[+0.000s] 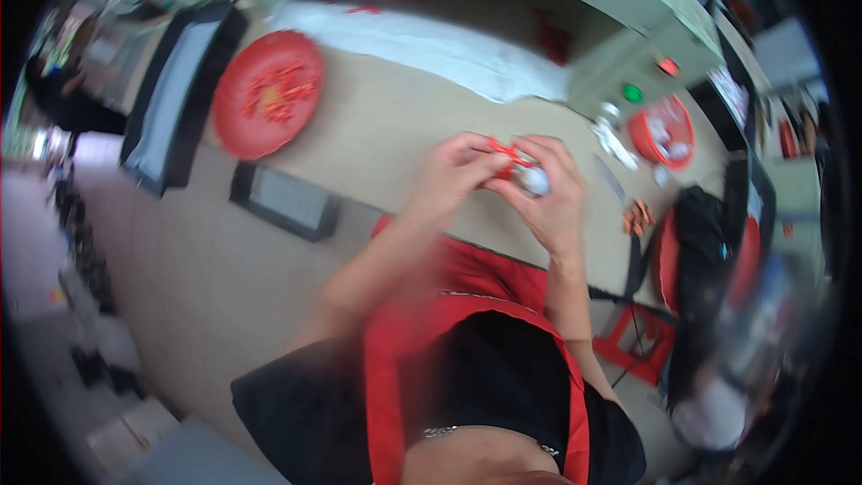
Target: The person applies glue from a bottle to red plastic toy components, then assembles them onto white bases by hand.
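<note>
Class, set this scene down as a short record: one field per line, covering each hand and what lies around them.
Left hand: fingers closed on a small red thing
Right hand: fingers closed around a white rounded thing, against the red thing
Surface: pale table
Person's left: red plate bearing small red pieces
Person's right: red container with whitish contents
Unclear: exact kind of held things

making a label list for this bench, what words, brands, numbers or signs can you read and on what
None can be read.
Pale green housing: too blurred for any lettering.
Red plate: none legible.
Small red item between left hand and right hand: too small, blurred.
</note>
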`<state>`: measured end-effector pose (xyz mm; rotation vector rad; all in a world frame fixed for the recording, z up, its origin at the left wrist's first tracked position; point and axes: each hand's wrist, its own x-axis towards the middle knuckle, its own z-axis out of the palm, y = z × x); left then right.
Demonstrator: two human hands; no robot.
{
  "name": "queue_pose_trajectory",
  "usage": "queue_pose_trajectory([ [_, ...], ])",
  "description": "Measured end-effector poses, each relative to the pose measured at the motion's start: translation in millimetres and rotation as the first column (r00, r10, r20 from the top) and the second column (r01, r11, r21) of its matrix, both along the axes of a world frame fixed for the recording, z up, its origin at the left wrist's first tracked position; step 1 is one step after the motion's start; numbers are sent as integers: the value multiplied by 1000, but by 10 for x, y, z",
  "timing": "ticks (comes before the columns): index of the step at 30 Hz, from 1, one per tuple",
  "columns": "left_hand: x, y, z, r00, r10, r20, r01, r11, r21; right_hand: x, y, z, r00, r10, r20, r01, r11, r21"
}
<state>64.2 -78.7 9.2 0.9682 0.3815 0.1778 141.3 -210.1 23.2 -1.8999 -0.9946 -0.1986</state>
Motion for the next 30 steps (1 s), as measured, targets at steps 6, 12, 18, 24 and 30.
queue_pose_trajectory([
  [6, -23, 557, -154, 994, 102, -28, -100, 992, 81, -114, -1, -20, 944, -44, -327, 29, 998, -49],
  [12, -413, 2319, -574, 639, 762, 105, -336, 153, 929, -61, -72, -258, 975, -23, -222, 4, 996, -86],
  [18, -212, 2511, -297, 553, 819, 150, 102, -246, 964, -88, -69, -252, 948, -44, -316, 12, 995, -103],
  [24, 1134, 2349, -359, 864, 484, 136, -102, -97, 990, -133, -76, -253, 958, -36, -284, 6, 994, -107],
  [30, 2403, 2092, -561, 916, 402, -8, 59, -114, 992, -129, -223, -322, 964, -110, -244, 78, 987, -138],
])
